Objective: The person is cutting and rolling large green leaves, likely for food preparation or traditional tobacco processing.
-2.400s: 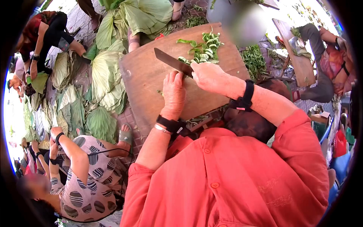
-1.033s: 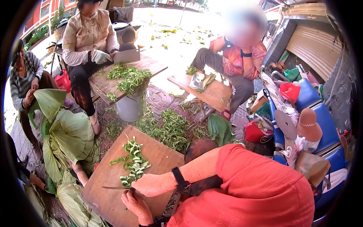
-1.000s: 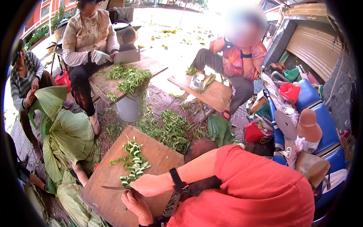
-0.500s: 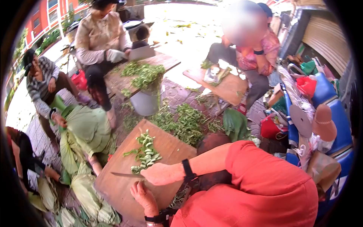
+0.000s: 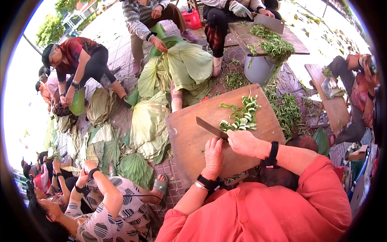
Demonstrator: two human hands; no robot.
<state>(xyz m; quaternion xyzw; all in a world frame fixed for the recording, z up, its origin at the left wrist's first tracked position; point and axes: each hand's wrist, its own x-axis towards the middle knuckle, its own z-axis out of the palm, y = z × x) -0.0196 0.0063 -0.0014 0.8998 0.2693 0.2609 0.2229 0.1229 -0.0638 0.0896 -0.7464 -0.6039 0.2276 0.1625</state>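
Observation:
My right hand (image 5: 244,143) is closed round the handle of a knife (image 5: 211,129), its blade pointing to the upper left above the board. Just beside the blade, my left hand (image 5: 213,155) rests near the board's front edge with its fingers extended and nothing visible in them. Beneath both is a brown wooden cutting board (image 5: 187,131). Curled strips of cut green leaf (image 5: 244,119) lie in a pile beyond the knife.
Large lotus-like leaves (image 5: 151,121) are spread on the paving to the left, where several people sit. A grey bucket (image 5: 258,70) stands beyond my board, under another board (image 5: 298,46) heaped with shreds. More shredded leaf (image 5: 288,115) covers the ground at right.
The view has swung to the left, bringing more people and leaves into sight. My right hand still grips the knife, and my left hand stays beside it.

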